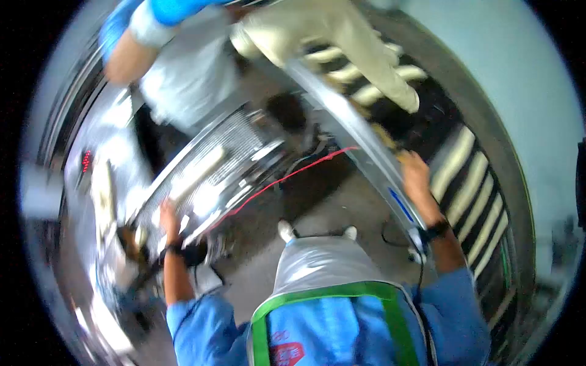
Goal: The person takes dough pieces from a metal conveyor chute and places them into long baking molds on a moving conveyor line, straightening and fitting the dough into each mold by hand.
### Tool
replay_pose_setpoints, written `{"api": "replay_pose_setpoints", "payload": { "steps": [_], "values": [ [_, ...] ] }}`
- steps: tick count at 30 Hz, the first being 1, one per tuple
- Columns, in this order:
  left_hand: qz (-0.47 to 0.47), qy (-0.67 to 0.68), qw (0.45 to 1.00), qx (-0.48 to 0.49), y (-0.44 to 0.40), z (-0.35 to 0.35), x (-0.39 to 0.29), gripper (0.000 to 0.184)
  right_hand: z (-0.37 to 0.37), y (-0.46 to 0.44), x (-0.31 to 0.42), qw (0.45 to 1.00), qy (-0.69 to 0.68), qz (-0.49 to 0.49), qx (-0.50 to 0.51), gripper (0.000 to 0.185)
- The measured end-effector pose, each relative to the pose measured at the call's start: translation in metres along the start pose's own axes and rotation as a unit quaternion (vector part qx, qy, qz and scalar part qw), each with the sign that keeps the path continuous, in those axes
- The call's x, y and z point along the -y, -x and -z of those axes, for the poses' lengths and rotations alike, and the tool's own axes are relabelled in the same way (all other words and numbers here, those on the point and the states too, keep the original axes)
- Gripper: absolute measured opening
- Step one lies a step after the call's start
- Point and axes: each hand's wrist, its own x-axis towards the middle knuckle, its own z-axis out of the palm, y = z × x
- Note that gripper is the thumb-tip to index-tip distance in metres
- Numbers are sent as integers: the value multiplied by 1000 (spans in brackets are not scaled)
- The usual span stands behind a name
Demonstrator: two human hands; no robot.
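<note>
My left hand (169, 218) is at the near end of a long pale strip (201, 171) that looks like dough, on a ribbed metal conveyor (229, 137). Blur hides its fingers and whether they grip the strip. Over the metal side rail (348, 119) to the right, my right hand (416, 177) reaches to the edge of a dark belt (436, 116). Its fingertips are blurred beside a yellowish piece (384, 137), and any hold is unclear. Several pale dough-like strips (452, 161) lie side by side on this belt.
A co-worker's bent arm (131, 61) and pale apron (189, 73) are at the upper left. A large cream-coloured shape (329, 30) overhangs the belt's far end. A red cord (287, 177) spans the gap between conveyor and rail. More pale pieces (104, 195) rest at the left.
</note>
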Motion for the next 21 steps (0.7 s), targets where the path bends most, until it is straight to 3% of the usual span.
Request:
{"api": "replay_pose_setpoints", "payload": {
  "steps": [1, 2, 6, 9, 11, 13, 16, 17, 19, 21],
  "values": [
    [29, 105, 993, 53, -2, 1, 14, 60, 3, 3, 6, 998, 44, -15, -35, 25],
    [178, 119, 960, 178, -23, 41, -11, 66, 3, 7, 13, 996, 66, -55, -5, 30],
    [122, 68, 971, 193, -47, 65, -24, 60, 29, 17, 26, 977, 47, -195, 75, 44],
    [95, 58, 975, 194, -59, 64, -28, 52, 35, 18, 23, 975, -9, -208, 80, 42],
    [68, 92, 963, 245, -73, 75, -33, 43, 28, 11, 12, 980, -9, -195, 42, 35],
    [56, 104, 966, 230, -77, 65, -27, 38, 28, -12, 8, 970, -8, -229, 83, 28],
    [-122, 181, 965, 145, -72, 35, 5, 31, 20, -47, -4, 981, -78, -176, -29, 28],
    [89, 487, 832, 250, -80, 88, -40, 30, 22, -55, -12, 982, -91, -157, -54, 30],
    [201, 557, 767, 247, -89, 161, -100, 33, 8, -89, -23, 982, -113, -138, -70, 36],
    [197, 692, 670, 182, -90, 223, -152, 41, -12, -122, -26, 971, -186, -128, -73, 33]
  ]
}}
